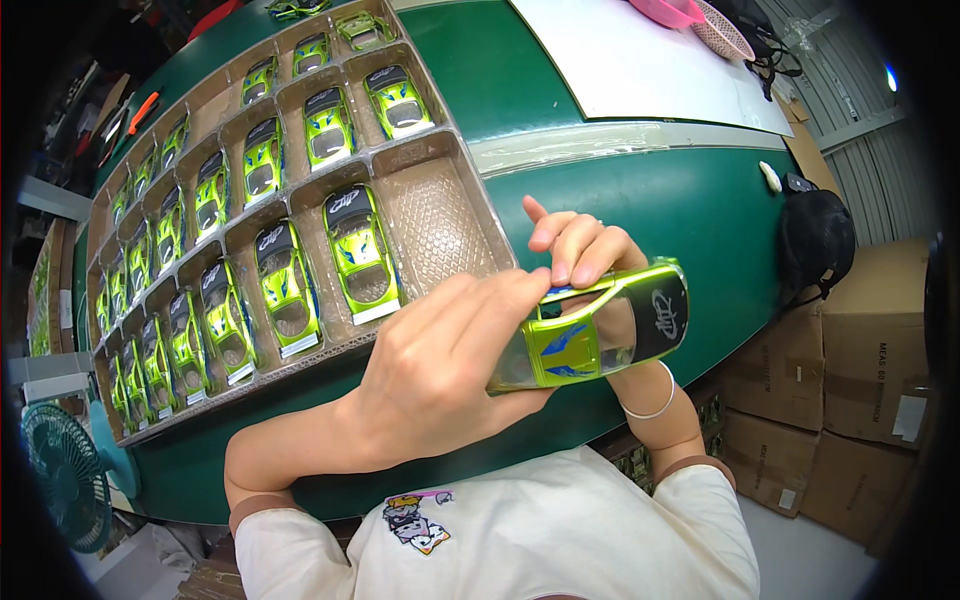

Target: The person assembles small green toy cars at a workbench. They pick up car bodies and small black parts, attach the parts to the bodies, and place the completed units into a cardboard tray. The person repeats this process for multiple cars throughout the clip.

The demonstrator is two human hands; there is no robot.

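A shiny lime-green toy car body shell point(570, 352) with a black hood and blue markings is held over the table, right of the middle. My left hand point(430, 360) grips its left end, the fingers along the upper edge and the thumb beneath. My right hand point(590, 245) has its fingers curled onto the far edge of the same shell. The shell hides part of that hand and its wrist. To the left lies a divided cardboard tray point(435, 225) with several matching shells, one point(360, 255) close to my left hand.
The table point(700, 205) is green, with a white board point(650, 75) at the far side. Pink baskets point(722, 32) stand on the board. A black bag point(818, 230) sits by the right edge, near stacked cardboard boxes point(870, 365). A green fan point(68, 475) stands at lower left.
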